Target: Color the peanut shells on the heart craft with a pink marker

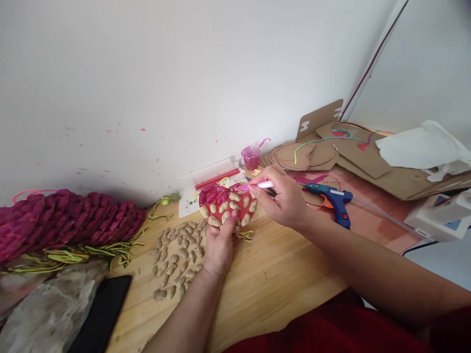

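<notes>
My left hand (220, 244) grips the lower edge of a red heart-shaped piece (227, 205) covered with glued peanut shells, holding it tilted above the wooden table (265, 279). Some shells at its upper left are coloured pink. My right hand (283, 196) pinches a pink marker (257, 186), its tip touching the top of the heart. Several loose peanut shells (176, 260) lie on the table just left of my left hand.
A blue glue gun (333, 200) lies right of my right hand. A pile of finished pink shell pieces (66, 220) with green strings sits at left. A pink cup (250, 157), cardboard cutouts (309, 154), white paper (423, 144) and a black tablet (101, 314) lie around.
</notes>
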Motion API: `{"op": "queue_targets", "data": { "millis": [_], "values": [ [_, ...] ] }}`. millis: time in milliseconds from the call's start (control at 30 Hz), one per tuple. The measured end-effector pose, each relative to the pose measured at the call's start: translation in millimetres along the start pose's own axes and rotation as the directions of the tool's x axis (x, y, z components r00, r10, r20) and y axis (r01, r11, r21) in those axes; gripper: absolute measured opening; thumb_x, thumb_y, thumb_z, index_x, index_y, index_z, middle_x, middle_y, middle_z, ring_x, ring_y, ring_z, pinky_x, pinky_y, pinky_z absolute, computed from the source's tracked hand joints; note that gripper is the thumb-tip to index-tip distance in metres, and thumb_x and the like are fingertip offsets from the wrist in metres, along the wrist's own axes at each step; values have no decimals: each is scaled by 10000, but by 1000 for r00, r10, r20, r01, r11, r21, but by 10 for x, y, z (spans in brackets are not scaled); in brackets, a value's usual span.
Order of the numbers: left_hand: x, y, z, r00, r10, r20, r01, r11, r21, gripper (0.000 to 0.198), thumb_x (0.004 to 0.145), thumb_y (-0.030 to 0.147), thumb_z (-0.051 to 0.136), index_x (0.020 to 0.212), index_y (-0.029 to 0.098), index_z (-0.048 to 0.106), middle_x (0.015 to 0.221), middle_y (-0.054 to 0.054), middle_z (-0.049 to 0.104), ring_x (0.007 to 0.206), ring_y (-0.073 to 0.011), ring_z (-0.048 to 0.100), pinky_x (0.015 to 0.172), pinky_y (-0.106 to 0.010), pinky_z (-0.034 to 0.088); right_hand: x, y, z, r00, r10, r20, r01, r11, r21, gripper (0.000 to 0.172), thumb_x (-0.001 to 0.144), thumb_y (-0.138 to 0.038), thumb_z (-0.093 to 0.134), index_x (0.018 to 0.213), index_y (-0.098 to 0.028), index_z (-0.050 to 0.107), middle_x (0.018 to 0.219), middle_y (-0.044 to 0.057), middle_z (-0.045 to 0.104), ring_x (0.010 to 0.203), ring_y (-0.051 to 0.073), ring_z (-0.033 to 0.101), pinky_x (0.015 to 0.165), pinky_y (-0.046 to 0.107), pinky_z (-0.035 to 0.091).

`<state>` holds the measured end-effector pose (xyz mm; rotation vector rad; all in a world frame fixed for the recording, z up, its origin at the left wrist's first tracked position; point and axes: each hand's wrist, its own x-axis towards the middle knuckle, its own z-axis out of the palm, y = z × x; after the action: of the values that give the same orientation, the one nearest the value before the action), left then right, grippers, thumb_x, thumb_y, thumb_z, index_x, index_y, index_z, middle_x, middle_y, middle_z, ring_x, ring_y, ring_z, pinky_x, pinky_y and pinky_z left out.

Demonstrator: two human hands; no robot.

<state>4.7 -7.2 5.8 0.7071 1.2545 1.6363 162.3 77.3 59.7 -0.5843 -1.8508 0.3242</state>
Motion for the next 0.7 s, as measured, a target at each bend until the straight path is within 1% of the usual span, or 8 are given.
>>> {"op": "queue_targets", "data": {
  "millis": [67,133,267,367,433,500,567,700],
  "values": [
    [-7,13,6,998,-52,16,53,997,-55,393,694,482,920,807,196,675,611,69,575,476,-72,423,484,-214,339,0,13,-6,1000,3,-23,-3,1000,-9,65,973,-227,654,925,-243,613,843,25,707,816,202,624,757,358,487],
    [-12,21,9,996,-86,15,87,993,-74,416,671,477,934,790,190,657,615,71,574,468,-62,392,472,-209,303,-1,20,-12,998,19,-58,-19,1000,-9,61,973,-227,653,936,-246,609,851,27,705,821,204,624,757,360,489],
    [-15,28,15,996,-84,1,84,995,-56,419,659,485,936,773,193,659,644,55,625,499,-79,465,512,-223,375,1,14,-11,999,33,-21,-33,999,5,64,971,-247,653,921,-247,614,834,26,696,809,203,630,737,357,486],
    [-12,28,26,999,-51,12,52,996,-71,391,669,476,937,846,203,719,758,8,726,675,-148,660,683,-278,530,-1,7,3,1000,19,-9,-19,1000,-11,65,968,-243,647,911,-243,617,835,29,701,811,202,635,740,356,483],
    [-4,19,32,999,-17,32,20,995,-99,380,682,452,938,914,214,752,848,-18,774,870,-206,743,854,-333,577,-4,1,13,1000,16,-14,-16,1000,-16,63,968,-238,643,912,-244,615,834,29,704,813,203,638,739,354,482],
    [9,-3,28,998,31,51,-25,994,-110,392,702,417,938,1001,222,776,963,-36,809,1048,-240,755,998,-377,563,-8,-8,19,1000,12,-1,-12,1000,-15,67,970,-236,643,911,-247,613,829,25,709,811,204,640,740,355,481],
    [24,-32,15,996,70,56,-64,993,-96,416,728,392,930,1080,225,787,1088,-51,821,1148,-254,741,1084,-404,532,-8,-11,17,1000,9,12,-8,1000,-15,69,972,-235,642,911,-250,613,831,23,714,810,204,642,748,358,483],
    [34,-65,-12,994,86,69,-81,994,-79,420,769,377,906,1135,211,787,1188,-76,813,1205,-278,730,1120,-433,519,-3,22,-5,1000,29,-9,-29,1000,-9,58,970,-241,652,929,-250,612,841,28,703,820,209,641,759,363,490]
  ]
}}
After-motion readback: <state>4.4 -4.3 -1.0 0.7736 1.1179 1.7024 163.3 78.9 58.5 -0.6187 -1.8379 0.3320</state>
